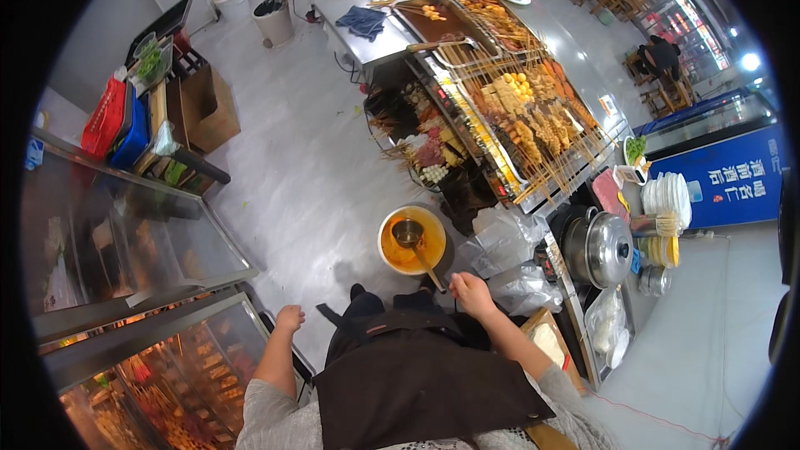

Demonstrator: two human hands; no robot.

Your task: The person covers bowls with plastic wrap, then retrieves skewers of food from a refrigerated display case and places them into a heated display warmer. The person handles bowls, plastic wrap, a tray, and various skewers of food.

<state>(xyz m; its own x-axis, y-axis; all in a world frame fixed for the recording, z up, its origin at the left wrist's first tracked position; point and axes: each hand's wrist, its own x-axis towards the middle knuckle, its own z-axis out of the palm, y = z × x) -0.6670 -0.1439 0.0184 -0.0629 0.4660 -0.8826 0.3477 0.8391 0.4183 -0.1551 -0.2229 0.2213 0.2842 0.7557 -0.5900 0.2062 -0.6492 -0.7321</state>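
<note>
My left hand (290, 318) hangs loosely curled with nothing visible in it, beside the glass-fronted display fridge (187, 350). Loosely closed, my right hand (472, 295) is just right of the ladle's handle end and appears apart from it. That metal ladle (408, 232) rests in a white bucket (381, 244) on the floor before my feet. Orange-yellow residue or liquid coats the inside of the bucket. A dark apron (425, 381) covers my front.
Ahead, a steel counter (350, 47) bears trays of skewered food (531, 109). Plastic bags (509, 244) lie right of the bucket, near a lidded steel pot (600, 247). Stacked plates (665, 200) stand farther right. A cardboard box (209, 109) and a lined bin (274, 22) stand at left.
</note>
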